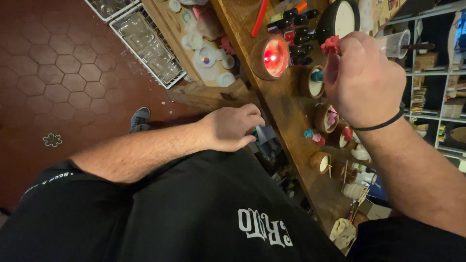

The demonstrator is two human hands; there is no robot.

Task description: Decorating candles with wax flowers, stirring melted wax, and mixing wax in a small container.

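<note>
Head view: small red flower-shaped wax piece pinched at the fingertips of the right hand, held up above the wooden counter, over the row of small wooden cups filled with pale wax. Grip pressed together on the piece, fingertips only, probably so its shape isn't crushed. Lit candle in a wooden bowl glows red just left of it; dark dropper bottles stand between the candle and the hand. Left hand rests at the counter's near edge, fingers curled around something small; can't tell what. Looks like a brace. Loose pink and teal bits lie by the cups
</note>
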